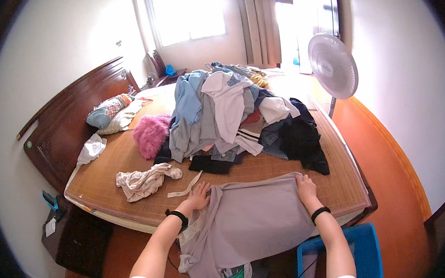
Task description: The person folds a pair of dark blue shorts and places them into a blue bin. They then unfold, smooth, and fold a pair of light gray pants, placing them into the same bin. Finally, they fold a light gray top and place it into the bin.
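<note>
A mauve-grey garment with lace trim lies over the near edge of the mat-covered bed and hangs down in front of me. My left hand rests at its upper left corner, fingers spread; whether it grips any cloth cannot be told. At the upper right corner, my right hand touches the fabric, its grip unclear. Left of my left hand are a narrow pale strap and a crumpled cream garment. Beyond them rises a large heap of clothes.
A blue plastic bin stands at the bed's near right corner. A fan is beyond the right side. A fluffy pink item and pillows lie toward the wooden headboard. A dark bedside cabinet stands at near left.
</note>
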The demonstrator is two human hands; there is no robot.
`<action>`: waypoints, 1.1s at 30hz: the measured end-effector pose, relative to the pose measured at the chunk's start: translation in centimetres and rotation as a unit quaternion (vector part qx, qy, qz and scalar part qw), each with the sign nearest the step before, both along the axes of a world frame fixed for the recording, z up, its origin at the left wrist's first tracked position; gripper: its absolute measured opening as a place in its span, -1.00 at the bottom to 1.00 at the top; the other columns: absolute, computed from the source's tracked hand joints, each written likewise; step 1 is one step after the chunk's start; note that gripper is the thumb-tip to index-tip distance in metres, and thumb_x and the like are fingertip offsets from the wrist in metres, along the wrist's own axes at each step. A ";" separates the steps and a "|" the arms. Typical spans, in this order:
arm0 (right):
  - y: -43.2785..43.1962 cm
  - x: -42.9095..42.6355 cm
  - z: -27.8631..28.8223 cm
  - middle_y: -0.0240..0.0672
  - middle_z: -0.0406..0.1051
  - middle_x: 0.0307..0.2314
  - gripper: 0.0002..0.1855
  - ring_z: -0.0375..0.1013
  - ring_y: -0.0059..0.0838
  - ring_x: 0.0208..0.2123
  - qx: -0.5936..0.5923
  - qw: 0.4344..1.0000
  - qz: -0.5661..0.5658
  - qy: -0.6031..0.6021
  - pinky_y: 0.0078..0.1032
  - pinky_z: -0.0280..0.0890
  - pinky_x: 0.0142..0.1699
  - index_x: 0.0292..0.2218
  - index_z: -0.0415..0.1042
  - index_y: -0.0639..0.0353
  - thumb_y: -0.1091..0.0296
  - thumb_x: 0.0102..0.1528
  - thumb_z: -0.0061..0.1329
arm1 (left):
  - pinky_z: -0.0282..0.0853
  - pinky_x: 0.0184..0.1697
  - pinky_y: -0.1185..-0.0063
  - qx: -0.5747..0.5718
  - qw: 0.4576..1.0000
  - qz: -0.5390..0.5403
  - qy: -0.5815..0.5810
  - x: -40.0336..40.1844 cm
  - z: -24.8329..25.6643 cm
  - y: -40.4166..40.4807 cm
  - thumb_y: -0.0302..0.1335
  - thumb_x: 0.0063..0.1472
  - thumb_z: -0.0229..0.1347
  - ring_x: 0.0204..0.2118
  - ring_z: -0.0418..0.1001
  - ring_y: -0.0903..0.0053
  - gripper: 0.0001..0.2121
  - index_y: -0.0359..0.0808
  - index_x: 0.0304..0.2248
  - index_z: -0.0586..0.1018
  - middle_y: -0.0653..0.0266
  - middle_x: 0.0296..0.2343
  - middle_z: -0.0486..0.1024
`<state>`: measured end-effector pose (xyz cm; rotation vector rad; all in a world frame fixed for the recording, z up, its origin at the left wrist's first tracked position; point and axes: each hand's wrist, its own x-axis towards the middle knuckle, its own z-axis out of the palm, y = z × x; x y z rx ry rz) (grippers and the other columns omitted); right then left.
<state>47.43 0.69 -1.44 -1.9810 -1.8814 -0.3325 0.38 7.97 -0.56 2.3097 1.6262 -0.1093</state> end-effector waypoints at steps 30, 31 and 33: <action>-8.0 -23.5 11.1 -0.11 0.32 -0.10 -0.67 0.39 -0.10 -0.12 -0.248 0.813 0.479 0.221 -0.38 0.31 -0.04 -0.13 0.44 0.13 0.57 0.03 -0.10 | -0.24 0.27 0.17 0.187 0.979 -0.052 -0.055 -7.2 -1.1 -10.4 -0.12 0.32 -0.27 0.30 -0.16 0.38 -0.49 -0.08 0.20 0.13 0.31 0.22 -0.01; -8.2 -25.2 10.5 -0.13 0.32 -0.10 -0.66 0.38 -0.10 -0.11 -0.243 0.813 0.496 0.184 -0.37 0.31 -0.05 -0.13 0.43 0.11 0.55 0.02 -0.09 | -0.25 0.28 0.18 0.182 0.981 -0.047 -0.050 -7.0 -0.6 -10.7 -0.13 0.33 -0.28 0.30 -0.17 0.38 -0.50 -0.08 0.20 0.12 0.34 0.23 -0.04; -8.2 -28.0 9.2 -0.15 0.32 -0.08 -0.64 0.38 -0.11 -0.10 -0.230 0.809 0.530 0.111 -0.34 0.31 -0.05 -0.12 0.43 0.08 0.53 0.00 -0.06 | -0.26 0.28 0.19 0.182 0.981 -0.037 -0.050 -6.7 -0.3 -11.0 -0.12 0.33 -0.29 0.30 -0.19 0.39 -0.50 -0.06 0.21 0.11 0.37 0.24 -0.07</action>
